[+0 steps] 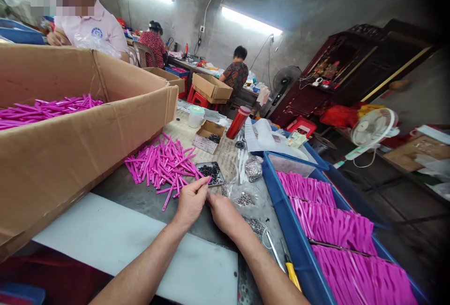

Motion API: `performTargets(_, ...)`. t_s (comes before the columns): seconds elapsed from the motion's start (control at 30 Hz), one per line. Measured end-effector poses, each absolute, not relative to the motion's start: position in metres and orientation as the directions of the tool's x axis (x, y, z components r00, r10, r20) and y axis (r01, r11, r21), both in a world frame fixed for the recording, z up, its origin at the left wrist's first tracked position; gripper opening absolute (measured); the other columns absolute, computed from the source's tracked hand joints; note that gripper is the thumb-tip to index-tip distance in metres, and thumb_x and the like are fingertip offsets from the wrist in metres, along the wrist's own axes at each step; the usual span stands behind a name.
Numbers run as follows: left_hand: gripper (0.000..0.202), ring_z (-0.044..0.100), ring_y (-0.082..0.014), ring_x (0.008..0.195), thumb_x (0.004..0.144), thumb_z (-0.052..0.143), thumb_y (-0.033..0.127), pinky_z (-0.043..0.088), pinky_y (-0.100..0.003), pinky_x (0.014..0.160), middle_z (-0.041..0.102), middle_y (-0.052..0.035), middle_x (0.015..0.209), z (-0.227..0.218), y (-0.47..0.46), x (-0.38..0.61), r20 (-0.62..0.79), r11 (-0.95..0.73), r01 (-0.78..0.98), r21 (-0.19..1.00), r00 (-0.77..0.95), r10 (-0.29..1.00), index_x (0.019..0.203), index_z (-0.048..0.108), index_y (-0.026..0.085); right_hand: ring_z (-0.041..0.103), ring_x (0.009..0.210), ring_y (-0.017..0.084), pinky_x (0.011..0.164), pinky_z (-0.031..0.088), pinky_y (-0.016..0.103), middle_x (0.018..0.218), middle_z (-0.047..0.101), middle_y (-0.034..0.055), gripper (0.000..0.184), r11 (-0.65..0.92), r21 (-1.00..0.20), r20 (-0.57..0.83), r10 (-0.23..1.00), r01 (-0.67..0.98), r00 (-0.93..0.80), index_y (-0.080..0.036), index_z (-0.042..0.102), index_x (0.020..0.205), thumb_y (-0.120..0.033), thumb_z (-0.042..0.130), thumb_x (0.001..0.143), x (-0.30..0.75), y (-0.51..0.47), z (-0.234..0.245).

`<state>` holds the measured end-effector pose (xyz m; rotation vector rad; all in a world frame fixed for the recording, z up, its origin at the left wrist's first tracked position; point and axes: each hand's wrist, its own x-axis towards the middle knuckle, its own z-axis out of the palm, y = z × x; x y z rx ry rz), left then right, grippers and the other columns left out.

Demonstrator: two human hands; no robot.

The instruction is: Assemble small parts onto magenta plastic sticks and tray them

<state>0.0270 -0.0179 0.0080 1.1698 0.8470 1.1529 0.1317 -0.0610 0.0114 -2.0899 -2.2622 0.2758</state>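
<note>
My left hand (191, 202) is closed in a pinch, with the end of a slim magenta plastic stick (210, 180) showing at its fingertips. Close beside it, my right hand (224, 212) has its fingers curled together; whatever they hold is hidden. Both hands are over the table in front of a small tray (218, 177) of tiny black parts. A loose heap of magenta plastic sticks (160, 162) lies to the left. Right of my hands, small metal pieces (245, 198) rest on a clear plastic bag.
A large cardboard box (87, 150) stands at left. Blue bins (298, 253) at right hold rows of magenta pieces. Nearby are a yellow-handled tool (292, 274), a red bottle (238, 123), a small carton (207, 143) and a lidded tub (196, 116). Several people sit farther back.
</note>
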Motion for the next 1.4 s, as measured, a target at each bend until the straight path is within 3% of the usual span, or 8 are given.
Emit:
performTargets(0.33,0.033,0.031,-0.0037,0.035,0.065,0.052,0.022,0.023,-0.017,0.034,0.047,0.0039,0.049,0.009,-0.018,0.027,0.036,0.028,-0.25,0.968,0.249,0.968,0.093,0.063,0.007,0.051,0.065,0.015,0.058,0.034,0.023,0.068,0.059,0.0051,0.02,0.077,-0.247,-0.004,0.997,0.966,-0.081,-0.014,0.057,0.067,-0.009,0.039,0.075,0.136,-0.061,0.013)
performTargets(0.7,0.031,0.033,-0.0046,0.036,0.064,0.053,0.02,0.025,-0.018,0.035,0.049,0.0036,0.049,0.01,-0.018,0.027,0.049,0.002,-0.212,0.977,0.236,0.97,0.09,0.065,0.008,0.055,0.072,0.016,0.063,0.036,0.023,0.078,0.061,0.0085,0.02,0.025,-0.158,-0.071,0.997,0.987,-0.036,-0.014,0.057,0.077,-0.013,0.038,0.078,0.131,-0.06,0.011)
performTargets(1.0,0.031,0.033,-0.0044,0.036,0.064,0.053,0.02,0.025,-0.017,0.035,0.047,0.0042,0.048,0.012,-0.019,0.027,0.047,0.012,-0.223,0.975,0.255,0.966,0.09,0.064,0.008,0.057,0.074,0.019,0.063,0.037,0.026,0.083,0.062,0.0128,0.021,-0.035,-0.177,-0.082,0.996,0.984,0.021,-0.011,0.056,0.085,-0.009,0.038,0.074,0.126,-0.056,0.011)
performTargets(1.17,0.031,0.032,-0.0041,0.036,0.064,0.053,0.02,0.025,-0.017,0.036,0.047,0.0042,0.048,0.011,-0.019,0.027,0.041,0.024,-0.237,0.971,0.265,0.963,0.09,0.064,0.008,0.056,0.072,0.019,0.061,0.036,0.026,0.081,0.062,0.0124,0.021,-0.058,-0.21,-0.043,0.998,0.976,0.05,-0.011,0.056,0.08,-0.008,0.037,0.071,0.123,-0.058,0.014)
performTargets(1.23,0.03,0.032,-0.0039,0.035,0.064,0.053,0.02,0.025,-0.017,0.035,0.048,0.0041,0.048,0.012,-0.018,0.027,0.035,0.035,-0.251,0.967,0.269,0.962,0.089,0.064,0.008,0.054,0.066,0.017,0.058,0.036,0.025,0.072,0.061,0.0093,0.018,-0.104,-0.302,0.011,0.994,0.948,0.112,-0.013,0.056,0.071,-0.009,0.038,0.07,0.123,-0.058,0.014)
performTargets(1.3,0.03,0.032,-0.0036,0.034,0.063,0.053,0.02,0.025,-0.017,0.034,0.048,0.0041,0.047,0.013,-0.019,0.027,0.021,0.06,-0.277,0.959,0.279,0.96,0.089,0.064,0.008,0.05,0.058,0.015,0.053,0.034,0.024,0.06,0.057,0.0036,0.014,-0.143,-0.546,0.099,0.968,0.825,0.232,-0.015,0.052,0.061,-0.013,0.041,0.069,0.123,-0.058,0.014)
performTargets(1.37,0.031,0.033,-0.0033,0.034,0.062,0.054,0.02,0.024,-0.016,0.033,0.049,0.0036,0.047,0.015,-0.019,0.028,0.004,0.088,-0.304,0.948,0.291,0.957,0.088,0.064,0.008,0.043,0.046,0.011,0.045,0.031,0.022,0.048,0.047,-0.0029,0.011,-0.101,-0.849,0.111,0.925,0.518,0.363,-0.016,0.048,0.057,-0.019,0.045,0.067,0.122,-0.058,0.015)
performTargets(1.4,0.031,0.033,-0.0032,0.033,0.062,0.055,0.021,0.024,-0.016,0.032,0.049,0.0031,0.048,0.016,-0.02,0.028,-0.002,0.098,-0.313,0.945,0.295,0.955,0.088,0.065,0.008,0.038,0.041,0.009,0.041,0.029,0.021,0.045,0.043,-0.0054,0.011,-0.056,-0.947,0.081,0.912,0.317,0.402,-0.017,0.046,0.057,-0.022,0.046,0.066,0.121,-0.058,0.015)
